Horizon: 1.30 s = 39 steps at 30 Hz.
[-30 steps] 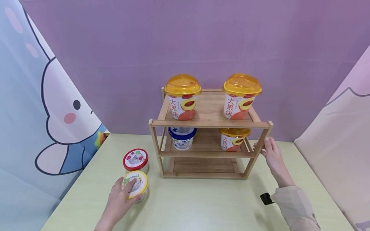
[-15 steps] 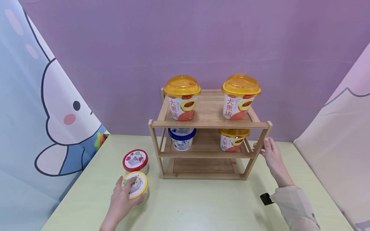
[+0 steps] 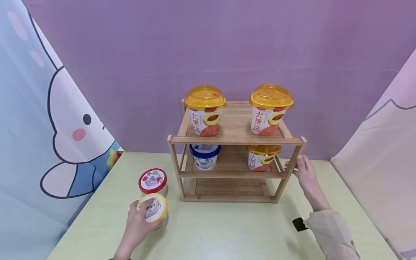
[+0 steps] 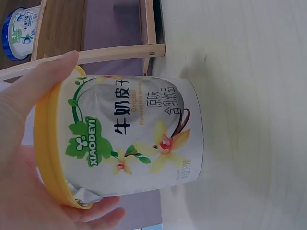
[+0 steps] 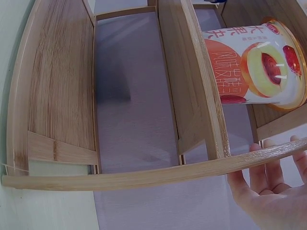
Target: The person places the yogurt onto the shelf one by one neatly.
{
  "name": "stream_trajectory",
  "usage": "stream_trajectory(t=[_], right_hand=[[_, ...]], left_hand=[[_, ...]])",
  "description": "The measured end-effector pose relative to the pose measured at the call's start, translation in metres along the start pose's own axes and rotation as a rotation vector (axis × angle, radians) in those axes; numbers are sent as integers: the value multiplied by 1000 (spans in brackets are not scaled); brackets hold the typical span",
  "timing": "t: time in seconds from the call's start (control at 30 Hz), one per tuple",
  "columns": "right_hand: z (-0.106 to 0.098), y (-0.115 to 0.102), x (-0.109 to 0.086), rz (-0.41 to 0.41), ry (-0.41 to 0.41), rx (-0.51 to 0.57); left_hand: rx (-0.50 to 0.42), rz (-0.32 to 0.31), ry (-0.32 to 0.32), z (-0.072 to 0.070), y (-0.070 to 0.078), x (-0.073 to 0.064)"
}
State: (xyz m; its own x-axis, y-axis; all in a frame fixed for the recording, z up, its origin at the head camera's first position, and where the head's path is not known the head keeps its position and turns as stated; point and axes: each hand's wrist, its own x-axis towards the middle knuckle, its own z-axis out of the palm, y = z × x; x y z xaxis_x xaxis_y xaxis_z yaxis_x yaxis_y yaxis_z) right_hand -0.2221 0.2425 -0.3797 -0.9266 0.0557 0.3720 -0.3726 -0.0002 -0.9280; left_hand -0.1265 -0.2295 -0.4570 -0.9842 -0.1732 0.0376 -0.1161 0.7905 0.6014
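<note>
The left hand (image 3: 138,224) pinches the yellow-lid cup (image 3: 157,212); the right hand's (image 3: 307,177) fingers grip the rack (image 3: 240,139). Wobbly lifting could push the red-lid cup (image 3: 152,180) toward the worktop's (image 3: 217,231) left edge.

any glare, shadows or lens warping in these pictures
Head view: highlights on the orange lids, faint shadow by the right sleeve; left wrist view: soft shadow beside the yellow-lidded cup, its larger print readable; right wrist view: the shelf post looks bowed, probably lens distortion, and white glints dot the peach cup.
</note>
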Motion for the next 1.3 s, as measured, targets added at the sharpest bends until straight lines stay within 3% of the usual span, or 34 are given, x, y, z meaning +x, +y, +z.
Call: stream_trajectory(t=[0.47, 0.67, 0.93, 1.3], right_hand=[[0, 1, 0, -13, -8, 11], [0, 2, 1, -16, -7, 16], [-1, 1, 0, -15, -11, 21], [0, 1, 0, -11, 4, 23]], left_hand=[[-140, 59, 15, 5, 9, -7], [-161, 160, 55, 9, 23, -14], [-174, 270, 49, 19, 48, -18], [-223, 348, -19, 36, 81, -15]])
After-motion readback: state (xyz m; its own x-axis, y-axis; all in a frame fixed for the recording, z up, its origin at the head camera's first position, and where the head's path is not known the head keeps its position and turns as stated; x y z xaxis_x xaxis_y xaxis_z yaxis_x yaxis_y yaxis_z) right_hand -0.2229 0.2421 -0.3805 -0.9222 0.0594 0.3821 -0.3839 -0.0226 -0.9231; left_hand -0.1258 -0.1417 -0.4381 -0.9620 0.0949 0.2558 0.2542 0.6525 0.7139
